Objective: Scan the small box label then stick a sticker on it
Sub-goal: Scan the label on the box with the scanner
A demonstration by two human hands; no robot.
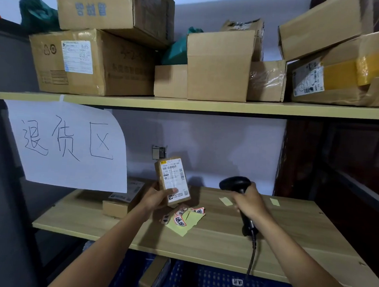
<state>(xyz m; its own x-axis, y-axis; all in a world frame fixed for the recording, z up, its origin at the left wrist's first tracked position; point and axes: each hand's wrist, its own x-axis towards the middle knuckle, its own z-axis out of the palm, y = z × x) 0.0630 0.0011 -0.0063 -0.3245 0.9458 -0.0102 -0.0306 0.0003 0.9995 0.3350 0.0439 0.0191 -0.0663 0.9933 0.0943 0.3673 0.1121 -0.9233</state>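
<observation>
Small box (172, 182) was held upright, slightly tilted, in the left hand (156, 198), above the wooden shelf (222, 240). Fingers were wrapped around the box's lower left edge, thumb (172, 190) pressed on the white label (175, 175). Label was faced toward the camera; barcodes were visible on it.

Barcode scanner (235, 184) was gripped in the right hand (250, 202), fist closed around the handle, scanner head pointed left toward the box. The 2 were kept apart, a gap seen between them. Coiled cable (252, 253) was seen hanging from the handle base past the shelf's front edge.

Sticker sheets (185, 219), yellow backing with red-and-white stickers, were laid on the shelf just below the box. 2 small yellow scraps (225, 201) were seen further right. Another small carton (116, 206) was set at the left, under a handwritten paper sign (68, 144). Cardboard boxes (217, 65) were stacked on the upper shelf.
</observation>
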